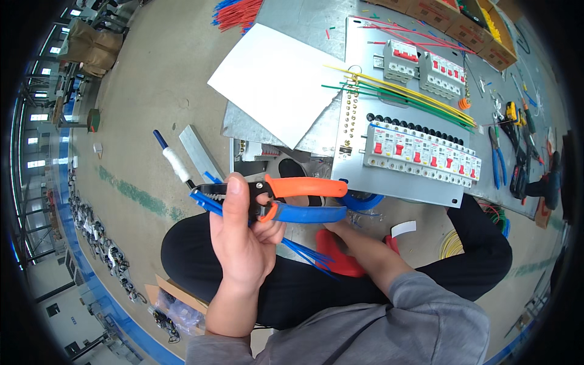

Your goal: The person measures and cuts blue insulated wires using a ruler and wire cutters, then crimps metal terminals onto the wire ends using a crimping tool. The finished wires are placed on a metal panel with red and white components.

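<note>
My left hand [240,243] is raised in front of me, closed around a wire stripper [307,187] near its black toothed jaws. One handle is orange, the other blue, and both point to the right. A bundle of blue wires [304,250] is in the same hand; their ends stick out left of the thumb and trail below the fingers. My right forearm [371,255] reaches forward, and its hand is hidden behind the stripper's handles. Beyond them, a metal mounting plate [401,188] carries a row of circuit breakers [420,155] with red switches.
White paper [280,82] lies on the metal table. Yellow and green wires [401,94] cross the plate beside a brass terminal strip [350,112]. Blue-handled pliers [499,159] and other tools are at the right. Cardboard boxes [450,24] stand at the back. A red stool [340,258] is below.
</note>
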{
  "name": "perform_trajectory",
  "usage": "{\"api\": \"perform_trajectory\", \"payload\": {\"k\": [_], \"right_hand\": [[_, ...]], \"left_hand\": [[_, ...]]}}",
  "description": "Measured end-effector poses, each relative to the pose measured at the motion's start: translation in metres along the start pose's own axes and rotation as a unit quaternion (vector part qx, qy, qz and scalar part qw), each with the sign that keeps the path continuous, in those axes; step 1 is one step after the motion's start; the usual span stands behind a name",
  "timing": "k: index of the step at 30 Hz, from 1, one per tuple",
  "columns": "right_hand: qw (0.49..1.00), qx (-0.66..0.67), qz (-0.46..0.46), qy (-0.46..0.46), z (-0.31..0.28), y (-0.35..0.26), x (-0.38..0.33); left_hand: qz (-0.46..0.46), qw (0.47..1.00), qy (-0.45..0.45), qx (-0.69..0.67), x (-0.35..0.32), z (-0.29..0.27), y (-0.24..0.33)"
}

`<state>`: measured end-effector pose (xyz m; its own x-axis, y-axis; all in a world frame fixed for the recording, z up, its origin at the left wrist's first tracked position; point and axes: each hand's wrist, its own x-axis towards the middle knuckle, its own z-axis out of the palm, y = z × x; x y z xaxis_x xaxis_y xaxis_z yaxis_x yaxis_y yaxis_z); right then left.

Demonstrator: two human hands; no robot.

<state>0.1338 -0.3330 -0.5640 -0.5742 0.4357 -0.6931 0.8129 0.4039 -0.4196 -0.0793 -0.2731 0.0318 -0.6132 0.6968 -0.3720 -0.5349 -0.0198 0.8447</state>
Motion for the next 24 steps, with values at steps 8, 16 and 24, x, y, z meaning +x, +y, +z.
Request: {"api": "perform_trajectory", "payload": {"k": [8, 16, 24], "right_hand": [[0.959, -0.085, -0.073, -0.260, -0.170, -0.008, -0.134], [0.881, 0.382, -0.235, 0.151, -0.433, -0.024, -0.412], [0.712, 0.389, -0.221, 0.541, -0.428, -0.079, -0.517]], "left_hand": [[0.016, 0.997, -0.073, -0.003, -0.026, 0.028, -0.009], [-0.055, 0.975, -0.213, 0.044, -0.057, 0.079, -0.034], [0.165, 0.831, -0.453, 0.278, -0.166, 0.188, -0.035]]}}
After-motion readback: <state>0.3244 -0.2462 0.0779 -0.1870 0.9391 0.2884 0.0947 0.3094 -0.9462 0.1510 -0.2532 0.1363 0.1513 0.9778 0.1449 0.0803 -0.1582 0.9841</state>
